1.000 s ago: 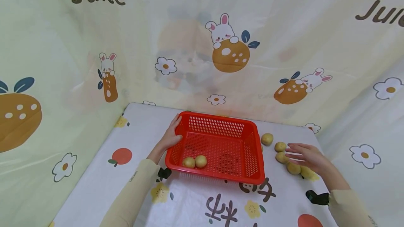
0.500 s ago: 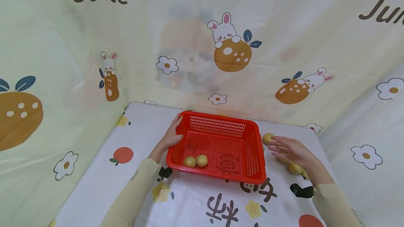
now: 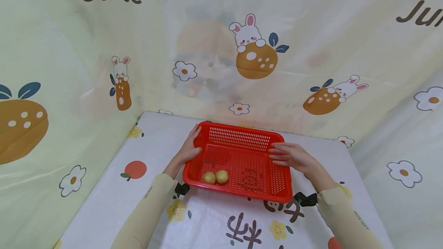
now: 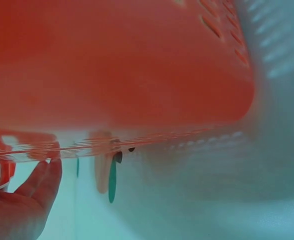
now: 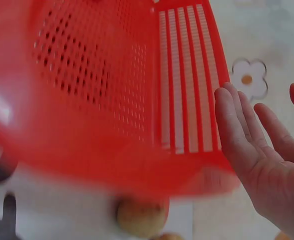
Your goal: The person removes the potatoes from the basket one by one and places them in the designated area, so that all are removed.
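A red plastic basket (image 3: 238, 160) with slotted walls stands on the table. Two potatoes (image 3: 215, 177) lie in its front left corner. My left hand (image 3: 187, 147) grips the basket's left rim, thumb over the inner side. My right hand (image 3: 294, 156) is at the right rim, its straight fingers reaching over the edge into the basket and holding nothing. In the right wrist view, a potato (image 5: 143, 217) shows outside the basket, partly covered by its blurred rim. The loose potatoes are hidden behind my right hand and arm in the head view.
A white printed cloth (image 3: 149, 195) covers the table. Pale hanging sheets (image 3: 207, 41) with rabbit and fruit prints close off the back and both sides. A black wrist device (image 3: 306, 199) sits on the right sleeve.
My right hand has moved left from above the loose potatoes to the basket's right rim, covering them from the head camera. The left hand and basket stay in place.
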Action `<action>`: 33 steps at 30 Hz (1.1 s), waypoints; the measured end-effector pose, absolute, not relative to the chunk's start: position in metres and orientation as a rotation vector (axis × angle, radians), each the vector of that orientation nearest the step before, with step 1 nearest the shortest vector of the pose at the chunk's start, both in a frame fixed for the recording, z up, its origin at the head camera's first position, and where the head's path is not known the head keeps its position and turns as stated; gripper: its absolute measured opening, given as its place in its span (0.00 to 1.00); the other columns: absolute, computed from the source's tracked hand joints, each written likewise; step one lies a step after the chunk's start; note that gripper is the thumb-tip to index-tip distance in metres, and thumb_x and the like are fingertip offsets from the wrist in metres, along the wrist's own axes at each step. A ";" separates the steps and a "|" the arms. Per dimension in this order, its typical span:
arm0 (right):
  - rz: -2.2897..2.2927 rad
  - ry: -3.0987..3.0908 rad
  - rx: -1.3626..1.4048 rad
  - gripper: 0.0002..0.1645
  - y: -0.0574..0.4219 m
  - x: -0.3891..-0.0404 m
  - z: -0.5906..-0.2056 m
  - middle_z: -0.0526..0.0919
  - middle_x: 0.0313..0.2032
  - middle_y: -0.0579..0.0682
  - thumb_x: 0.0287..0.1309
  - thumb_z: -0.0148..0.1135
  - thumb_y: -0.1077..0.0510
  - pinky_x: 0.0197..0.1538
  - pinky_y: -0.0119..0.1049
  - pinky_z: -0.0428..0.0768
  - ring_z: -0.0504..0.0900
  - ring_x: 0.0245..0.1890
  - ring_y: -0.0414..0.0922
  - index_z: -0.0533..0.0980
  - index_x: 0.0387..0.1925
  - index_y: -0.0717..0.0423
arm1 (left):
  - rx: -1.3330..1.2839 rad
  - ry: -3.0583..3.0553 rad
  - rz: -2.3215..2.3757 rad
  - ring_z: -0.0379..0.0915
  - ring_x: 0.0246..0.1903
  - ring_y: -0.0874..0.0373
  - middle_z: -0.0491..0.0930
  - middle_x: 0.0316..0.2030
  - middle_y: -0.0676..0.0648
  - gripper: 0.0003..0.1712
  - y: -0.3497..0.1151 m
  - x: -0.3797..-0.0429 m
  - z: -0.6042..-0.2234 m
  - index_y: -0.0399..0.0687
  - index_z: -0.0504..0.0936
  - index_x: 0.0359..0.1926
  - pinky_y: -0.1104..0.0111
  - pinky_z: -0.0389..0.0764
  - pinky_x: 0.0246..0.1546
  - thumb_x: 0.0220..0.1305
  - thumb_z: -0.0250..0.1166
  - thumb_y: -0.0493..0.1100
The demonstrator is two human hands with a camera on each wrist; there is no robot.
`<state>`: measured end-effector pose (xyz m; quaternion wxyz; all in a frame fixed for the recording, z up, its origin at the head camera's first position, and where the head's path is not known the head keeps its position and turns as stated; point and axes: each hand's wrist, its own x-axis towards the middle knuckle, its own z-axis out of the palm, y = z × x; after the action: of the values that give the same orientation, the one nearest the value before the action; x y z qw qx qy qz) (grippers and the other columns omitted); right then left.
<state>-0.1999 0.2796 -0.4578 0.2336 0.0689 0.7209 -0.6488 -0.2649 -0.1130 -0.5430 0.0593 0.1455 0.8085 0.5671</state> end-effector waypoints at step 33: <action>-1.666 1.955 0.029 0.27 0.169 -0.216 -0.494 0.72 0.61 0.71 0.71 0.53 0.57 0.53 0.53 0.78 0.76 0.57 0.65 0.68 0.64 0.70 | 0.431 2.447 1.715 0.40 0.74 0.45 0.37 0.78 0.47 0.50 -0.113 -0.264 -0.539 0.42 0.49 0.77 0.48 0.70 0.60 0.52 0.56 0.26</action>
<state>-0.2159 0.1694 -0.4941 0.2826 0.0110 0.7301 -0.6221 -0.2637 -0.1129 -0.5391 0.0610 0.1424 0.8090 0.5670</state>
